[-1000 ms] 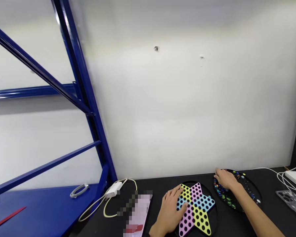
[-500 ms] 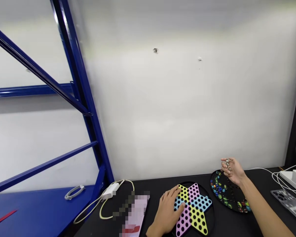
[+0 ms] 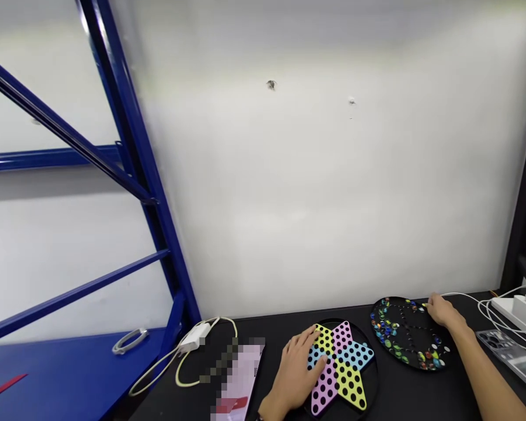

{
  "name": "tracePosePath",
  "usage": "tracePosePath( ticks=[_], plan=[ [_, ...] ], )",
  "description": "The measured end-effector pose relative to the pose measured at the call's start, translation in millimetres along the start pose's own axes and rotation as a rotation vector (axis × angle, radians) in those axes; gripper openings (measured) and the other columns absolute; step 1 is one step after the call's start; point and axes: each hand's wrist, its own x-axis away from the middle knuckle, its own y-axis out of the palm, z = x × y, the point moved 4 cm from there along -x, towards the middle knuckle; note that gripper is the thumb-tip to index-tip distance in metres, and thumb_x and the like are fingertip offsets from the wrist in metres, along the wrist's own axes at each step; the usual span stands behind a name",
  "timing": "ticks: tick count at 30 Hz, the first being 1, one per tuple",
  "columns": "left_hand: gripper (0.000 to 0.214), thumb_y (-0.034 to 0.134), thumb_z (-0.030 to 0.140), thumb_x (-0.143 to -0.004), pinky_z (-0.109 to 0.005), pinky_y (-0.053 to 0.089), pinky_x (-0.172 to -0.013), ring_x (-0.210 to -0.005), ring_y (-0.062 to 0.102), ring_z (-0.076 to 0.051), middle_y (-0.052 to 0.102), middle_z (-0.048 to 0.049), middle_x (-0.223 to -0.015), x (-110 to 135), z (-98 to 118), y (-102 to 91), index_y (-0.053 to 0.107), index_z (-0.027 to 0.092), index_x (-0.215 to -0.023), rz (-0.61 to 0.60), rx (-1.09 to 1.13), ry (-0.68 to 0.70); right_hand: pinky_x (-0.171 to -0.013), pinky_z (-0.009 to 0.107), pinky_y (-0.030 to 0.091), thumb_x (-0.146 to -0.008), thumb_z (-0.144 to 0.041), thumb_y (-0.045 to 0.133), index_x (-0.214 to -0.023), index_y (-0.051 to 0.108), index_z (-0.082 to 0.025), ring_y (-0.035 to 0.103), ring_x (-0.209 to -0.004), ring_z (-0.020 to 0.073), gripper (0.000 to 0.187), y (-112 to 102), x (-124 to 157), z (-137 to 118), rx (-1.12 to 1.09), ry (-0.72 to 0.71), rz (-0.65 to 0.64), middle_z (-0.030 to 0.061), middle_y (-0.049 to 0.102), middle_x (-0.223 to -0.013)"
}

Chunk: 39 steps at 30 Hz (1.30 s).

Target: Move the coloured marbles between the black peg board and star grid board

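Left hand (image 3: 296, 368) lay palm-down on left part of star-shaped board (image 3: 350, 383), thumb spread apart from fingers. Board, dotted pink, yellow and blue, sat on black desk (image 3: 405, 400). Beyond, to right, round black tray (image 3: 414, 342) held many marbles (image 3: 388, 331). Right hand (image 3: 445, 313) curled at tray's far-right rim; fingertips' grip couldn't be told. 1 pale wall (image 3: 311, 204) stood behind.

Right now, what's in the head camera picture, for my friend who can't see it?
A person's left hand rests on a star-shaped, dotted board; the right hand is at the edge of a round black tray of colorful marbles. Board and tray sit on a black table before a white wall.
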Motion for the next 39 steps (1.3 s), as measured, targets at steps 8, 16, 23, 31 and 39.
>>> tracePosePath(
  ticks=[8, 16, 23, 31, 39],
  plan=[
    [0.056, 0.042, 0.055, -0.093, -0.047, 0.028, -0.115, -0.137, 0.037, -0.028, 0.039, -0.0021, -0.153, 0.3, 1.2, -0.6, 0.045, 0.029, -0.142, 0.0, 0.0, 0.007, -0.078, 0.042, 0.046, -0.074, -0.032, 0.061, -0.067, 0.051, -0.024, 0.065, -0.085, 0.0294, 0.015, 11.5, 1.1, -9.1, 0.14, -0.119, -0.111, 0.0069, 0.066, -0.075],
    [0.057, 0.041, 0.055, -0.093, -0.048, 0.026, -0.116, -0.138, 0.035, -0.028, 0.037, -0.0021, -0.154, 0.9, 2.1, -1.0, 0.043, 0.028, -0.144, -0.014, -0.006, -0.002, -0.056, 0.034, 0.045, -0.077, -0.041, 0.053, -0.065, 0.045, -0.024, 0.059, -0.058, 0.0225, 0.023, 15.4, 27.1, -31.0, -0.088, -0.093, -0.13, 0.0023, 0.053, -0.056],
    [0.055, 0.043, 0.054, -0.093, -0.047, 0.029, -0.114, -0.136, 0.038, -0.028, 0.039, -0.0021, -0.153, -1.0, -2.6, 2.5, 0.045, 0.029, -0.142, 0.014, -0.005, 0.016, -0.039, 0.023, 0.028, -0.089, -0.044, 0.02, -0.073, 0.036, -0.025, 0.033, -0.04, 0.0107, 0.029, 48.0, 68.8, -104.7, -0.447, -0.287, -0.179, -0.0058, 0.038, -0.055],
    [0.056, 0.042, 0.057, -0.092, -0.048, 0.03, -0.113, -0.136, 0.038, -0.03, 0.039, -0.0015, -0.153, 1.8, 0.8, -0.5, 0.046, 0.031, -0.142, 0.012, -0.015, 0.006, -0.058, 0.025, 0.038, -0.09, -0.042, 0.048, -0.061, 0.045, -0.021, 0.055, -0.059, 0.0154, 0.036, 136.1, 148.7, -152.1, -0.114, -0.606, -0.088, 0.001, 0.055, -0.061],
    [0.057, 0.043, 0.056, -0.092, -0.048, 0.027, -0.115, -0.138, 0.036, -0.029, 0.038, -0.0017, -0.154, 0.6, 0.4, -0.1, 0.045, 0.029, -0.143, -0.009, -0.008, 0.0, -0.067, 0.026, 0.044, -0.097, -0.022, 0.035, -0.107, 0.059, -0.019, 0.068, -0.084, 0.0202, 0.026, 134.2, 173.0, -158.9, 0.533, -0.769, 0.015, 0.0107, 0.065, -0.104]
  ],
)
